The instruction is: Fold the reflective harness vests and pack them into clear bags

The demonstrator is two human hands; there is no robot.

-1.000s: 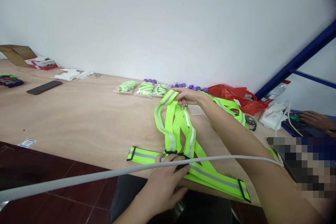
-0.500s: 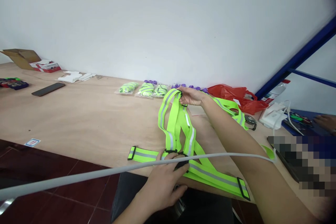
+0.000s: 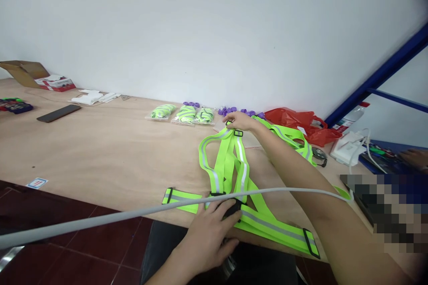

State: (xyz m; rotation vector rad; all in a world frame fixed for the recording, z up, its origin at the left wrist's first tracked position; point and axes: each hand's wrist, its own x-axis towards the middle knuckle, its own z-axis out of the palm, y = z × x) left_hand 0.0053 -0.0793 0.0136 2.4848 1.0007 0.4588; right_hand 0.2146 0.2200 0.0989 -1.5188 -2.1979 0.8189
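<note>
A neon-green strap harness (image 3: 274, 225) with grey reflective stripes and black buckles lies along the table's front edge, its shoulder straps stretched toward the wall. My left hand (image 3: 212, 227) rests on the black buckle area at its middle, fingers spread over it. At the far end of the straps, my right hand (image 3: 239, 121) pinches the green webbing beside a black slider. A second green harness (image 3: 290, 136) lies behind my right forearm. Three clear bags of folded green straps, one of them a bag (image 3: 162, 111) on the left, sit near the wall.
Purple rolls (image 3: 229, 110) and a red plastic bag (image 3: 297, 122) lie by the wall. A white cable (image 3: 133, 217) crosses in front of my hands. On the left are a dark flat object (image 3: 59, 113) and an open carton (image 3: 25, 73). Another person's hand (image 3: 414, 158) shows far right.
My right hand has lowered slightly and shifted a little left, and the shoulder straps now lie flatter and straighter. My left hand stays nearly in place on the buckles.
</note>
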